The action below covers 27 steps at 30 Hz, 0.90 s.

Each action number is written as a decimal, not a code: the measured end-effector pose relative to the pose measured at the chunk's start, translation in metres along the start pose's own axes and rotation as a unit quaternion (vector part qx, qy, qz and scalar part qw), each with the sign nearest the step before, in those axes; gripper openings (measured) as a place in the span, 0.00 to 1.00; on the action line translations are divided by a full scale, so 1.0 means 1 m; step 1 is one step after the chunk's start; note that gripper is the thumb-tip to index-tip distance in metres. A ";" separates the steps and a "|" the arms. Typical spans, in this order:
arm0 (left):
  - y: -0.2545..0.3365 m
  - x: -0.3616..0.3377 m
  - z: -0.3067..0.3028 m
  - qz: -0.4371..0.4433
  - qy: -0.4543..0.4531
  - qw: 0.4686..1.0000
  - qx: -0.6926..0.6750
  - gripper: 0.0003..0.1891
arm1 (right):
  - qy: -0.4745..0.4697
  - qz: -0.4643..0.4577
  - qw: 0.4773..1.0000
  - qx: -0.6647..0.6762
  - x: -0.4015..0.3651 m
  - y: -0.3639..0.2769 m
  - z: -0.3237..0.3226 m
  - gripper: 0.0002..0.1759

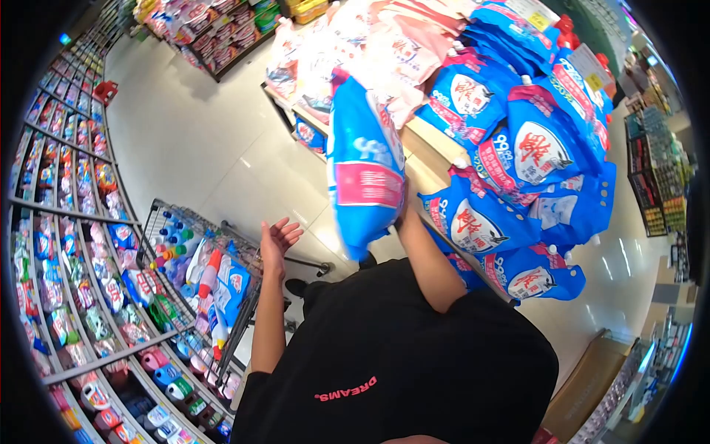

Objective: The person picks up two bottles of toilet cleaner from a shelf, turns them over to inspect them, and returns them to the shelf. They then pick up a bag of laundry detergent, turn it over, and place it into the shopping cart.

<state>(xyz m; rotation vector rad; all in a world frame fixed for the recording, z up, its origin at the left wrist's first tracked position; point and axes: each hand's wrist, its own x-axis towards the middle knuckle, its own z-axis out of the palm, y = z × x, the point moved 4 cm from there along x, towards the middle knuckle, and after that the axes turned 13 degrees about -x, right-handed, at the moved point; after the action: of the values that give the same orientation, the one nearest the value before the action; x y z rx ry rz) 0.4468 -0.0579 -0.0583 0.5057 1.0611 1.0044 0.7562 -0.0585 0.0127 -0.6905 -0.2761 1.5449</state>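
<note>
My right hand [407, 211] grips a blue laundry detergent refill bag [366, 159] with a pink band, held upright in front of me; most of its fingers are hidden behind the bag. My left hand [279, 240] is empty, fingers apart, palm turned toward the bag and not touching it. Beside that hand stands a wire shopping cart [255, 300] loaded with bottles and a blue bag [235, 287]. To the right, matching blue refill bags [536, 152] lie heaped on a display stand.
Pink bags [403, 52] cover the far part of the display. Long shelves [81, 222] of cleaning products curve along the left. A cardboard box [595, 381] sits at the lower right. Tiled floor [200, 140] runs between shelves and display.
</note>
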 end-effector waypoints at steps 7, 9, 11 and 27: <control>0.001 -0.002 0.000 0.000 -0.013 1.000 -0.023 0.41 | -0.430 -0.022 0.862 0.267 0.005 -0.014 0.057 0.09; 0.000 -0.001 -0.001 0.005 -0.015 1.000 -0.005 0.41 | -0.359 0.011 0.857 0.370 -0.003 -0.015 0.057 0.22; -0.001 -0.002 0.000 0.007 -0.015 1.000 0.003 0.41 | -0.353 0.026 0.839 0.412 -0.001 -0.006 0.041 0.25; -0.004 -0.003 0.004 -0.005 -0.010 0.998 0.064 0.39 | -0.379 0.091 0.763 0.516 -0.011 0.006 0.037 0.26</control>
<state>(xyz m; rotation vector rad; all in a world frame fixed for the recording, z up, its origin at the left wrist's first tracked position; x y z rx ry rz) 0.4513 -0.0620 -0.0580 0.6121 1.1138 0.9249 0.7293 -0.0611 0.0414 0.8341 0.0897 1.7937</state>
